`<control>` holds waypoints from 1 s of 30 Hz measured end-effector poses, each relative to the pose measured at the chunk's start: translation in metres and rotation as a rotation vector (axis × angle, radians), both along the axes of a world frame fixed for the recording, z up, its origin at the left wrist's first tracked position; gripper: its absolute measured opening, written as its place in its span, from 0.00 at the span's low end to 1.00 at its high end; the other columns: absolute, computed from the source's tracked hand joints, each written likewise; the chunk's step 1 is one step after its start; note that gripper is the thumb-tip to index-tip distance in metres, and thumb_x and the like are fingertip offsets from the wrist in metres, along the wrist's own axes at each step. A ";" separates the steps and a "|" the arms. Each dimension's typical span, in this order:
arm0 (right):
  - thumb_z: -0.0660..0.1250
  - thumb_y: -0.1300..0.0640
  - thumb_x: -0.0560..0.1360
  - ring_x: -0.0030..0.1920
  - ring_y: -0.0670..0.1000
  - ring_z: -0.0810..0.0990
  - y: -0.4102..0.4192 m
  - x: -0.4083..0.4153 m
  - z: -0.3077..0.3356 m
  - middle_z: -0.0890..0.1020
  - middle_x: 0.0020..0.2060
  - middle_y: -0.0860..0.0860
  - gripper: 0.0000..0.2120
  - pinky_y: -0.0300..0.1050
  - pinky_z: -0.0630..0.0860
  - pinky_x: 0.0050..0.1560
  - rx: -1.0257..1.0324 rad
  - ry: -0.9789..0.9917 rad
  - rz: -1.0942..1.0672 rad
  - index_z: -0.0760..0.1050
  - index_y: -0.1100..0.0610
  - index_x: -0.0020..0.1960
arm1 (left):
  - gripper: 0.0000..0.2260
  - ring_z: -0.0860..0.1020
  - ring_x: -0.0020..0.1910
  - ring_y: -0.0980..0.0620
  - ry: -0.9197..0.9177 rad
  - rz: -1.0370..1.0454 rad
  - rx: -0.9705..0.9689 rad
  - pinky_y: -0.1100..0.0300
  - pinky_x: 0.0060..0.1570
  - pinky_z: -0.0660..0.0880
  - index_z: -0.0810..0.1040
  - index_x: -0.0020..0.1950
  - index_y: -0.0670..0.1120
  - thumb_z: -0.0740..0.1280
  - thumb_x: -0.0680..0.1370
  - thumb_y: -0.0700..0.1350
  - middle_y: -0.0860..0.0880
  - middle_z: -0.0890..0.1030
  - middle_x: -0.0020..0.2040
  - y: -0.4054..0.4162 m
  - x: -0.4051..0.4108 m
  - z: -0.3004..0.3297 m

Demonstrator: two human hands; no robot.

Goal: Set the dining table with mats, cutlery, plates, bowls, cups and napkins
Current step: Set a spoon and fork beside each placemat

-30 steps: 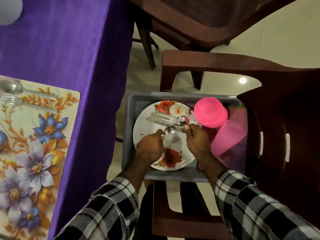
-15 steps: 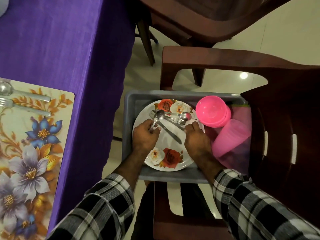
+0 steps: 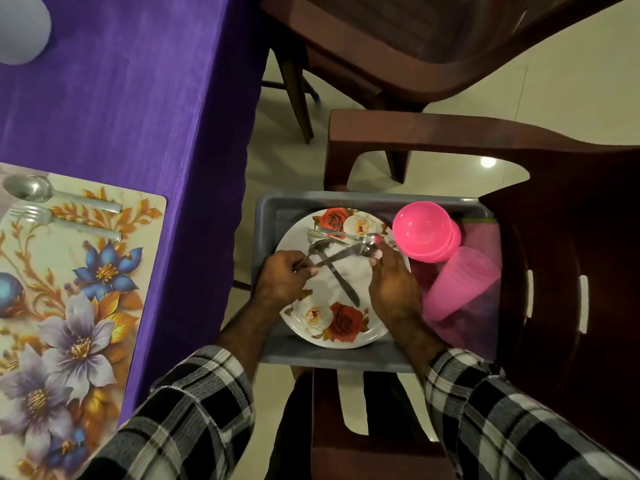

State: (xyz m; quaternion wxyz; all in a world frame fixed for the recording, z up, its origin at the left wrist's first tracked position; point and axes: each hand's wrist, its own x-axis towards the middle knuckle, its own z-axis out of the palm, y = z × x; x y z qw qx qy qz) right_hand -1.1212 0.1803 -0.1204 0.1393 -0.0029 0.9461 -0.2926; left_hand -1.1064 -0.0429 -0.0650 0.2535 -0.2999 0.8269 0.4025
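- Cutlery (image 3: 341, 249) lies heaped on the rose-patterned plate (image 3: 332, 323), which sits inside the grey tub (image 3: 273, 216) on the brown chair (image 3: 571, 237).
- Our left hand (image 3: 284, 280) has its fingers curled round the handle of one piece, a spoon (image 3: 318, 248) whose bowl points up and away from the fingertips.
- Our right hand (image 3: 393, 285) reaches to the far end of the pile; its fingertips are drawn together on the heads of a spoon and fork (which of the two they pinch, we cannot tell).
- Between our two hands a table knife (image 3: 343, 284) lies on the plate, its blade pointing back towards our wrists and crossing under the piece the left fingers hold.
- Just beyond the right fingertips stand stacked pink bowls (image 3: 424, 232); beside the right wrist a pink cup (image 3: 460, 282) lies on its side in the tub.
- Well off to the left of our left fingers, the purple tablecloth (image 3: 138, 98) carries a floral mat (image 3: 69, 289).
- On the mat's far end a spoon and fork already lie (image 3: 65, 209), side by side.
- Both our sleeves are black-and-white check.
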 end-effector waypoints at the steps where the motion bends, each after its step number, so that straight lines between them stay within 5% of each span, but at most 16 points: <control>1: 0.63 0.57 0.83 0.53 0.63 0.84 -0.003 -0.004 0.001 0.77 0.68 0.56 0.22 0.57 0.83 0.47 0.043 -0.046 0.027 0.68 0.51 0.76 | 0.03 0.85 0.39 0.53 -0.002 0.065 0.027 0.65 0.31 0.79 0.86 0.50 0.44 0.76 0.80 0.43 0.51 0.86 0.40 -0.002 0.003 0.000; 6: 0.67 0.53 0.81 0.54 0.64 0.84 -0.022 -0.019 -0.008 0.64 0.79 0.59 0.25 0.53 0.82 0.46 0.252 -0.154 0.263 0.67 0.51 0.77 | 0.04 0.86 0.38 0.46 -0.057 0.234 0.212 0.48 0.39 0.84 0.80 0.54 0.43 0.71 0.84 0.44 0.46 0.88 0.40 -0.004 0.018 0.001; 9: 0.69 0.54 0.80 0.53 0.64 0.84 -0.030 -0.025 -0.010 0.65 0.76 0.66 0.26 0.52 0.82 0.46 0.395 -0.145 0.239 0.68 0.58 0.75 | 0.07 0.86 0.46 0.40 -0.051 0.311 0.352 0.51 0.38 0.81 0.78 0.60 0.40 0.68 0.85 0.43 0.43 0.86 0.42 -0.004 0.031 0.003; 13: 0.65 0.55 0.81 0.58 0.61 0.83 -0.020 -0.020 -0.009 0.71 0.73 0.58 0.18 0.54 0.83 0.48 0.376 -0.166 0.272 0.76 0.58 0.69 | 0.06 0.83 0.41 0.47 -0.060 0.379 0.383 0.49 0.48 0.79 0.81 0.58 0.44 0.65 0.86 0.42 0.41 0.82 0.39 -0.003 0.045 0.008; 16: 0.65 0.47 0.82 0.54 0.59 0.83 -0.009 -0.009 0.000 0.82 0.60 0.55 0.13 0.50 0.80 0.49 0.300 -0.232 0.215 0.82 0.55 0.56 | 0.06 0.83 0.35 0.58 -0.071 0.418 0.391 0.58 0.43 0.79 0.80 0.58 0.44 0.63 0.87 0.40 0.42 0.80 0.37 0.001 0.053 0.018; 19: 0.67 0.48 0.82 0.52 0.59 0.83 -0.001 0.001 0.014 0.85 0.51 0.55 0.11 0.48 0.76 0.48 0.262 -0.334 0.165 0.82 0.54 0.54 | 0.06 0.84 0.37 0.57 -0.069 0.452 0.387 0.59 0.41 0.80 0.79 0.59 0.42 0.63 0.87 0.39 0.43 0.81 0.37 0.008 0.061 0.030; 24: 0.68 0.60 0.75 0.55 0.60 0.84 0.002 0.001 0.057 0.86 0.53 0.56 0.11 0.47 0.80 0.53 0.245 -0.406 0.121 0.81 0.55 0.57 | 0.07 0.79 0.28 0.56 -0.047 0.499 0.385 0.64 0.26 0.73 0.80 0.60 0.40 0.63 0.87 0.39 0.43 0.80 0.36 0.017 0.065 0.078; 30: 0.67 0.59 0.77 0.54 0.63 0.84 -0.006 0.005 0.119 0.84 0.51 0.59 0.07 0.55 0.83 0.54 0.143 -0.318 -0.079 0.80 0.60 0.53 | 0.07 0.79 0.35 0.52 -0.039 0.437 0.380 0.61 0.38 0.77 0.81 0.58 0.40 0.64 0.86 0.39 0.43 0.81 0.36 0.019 0.085 0.133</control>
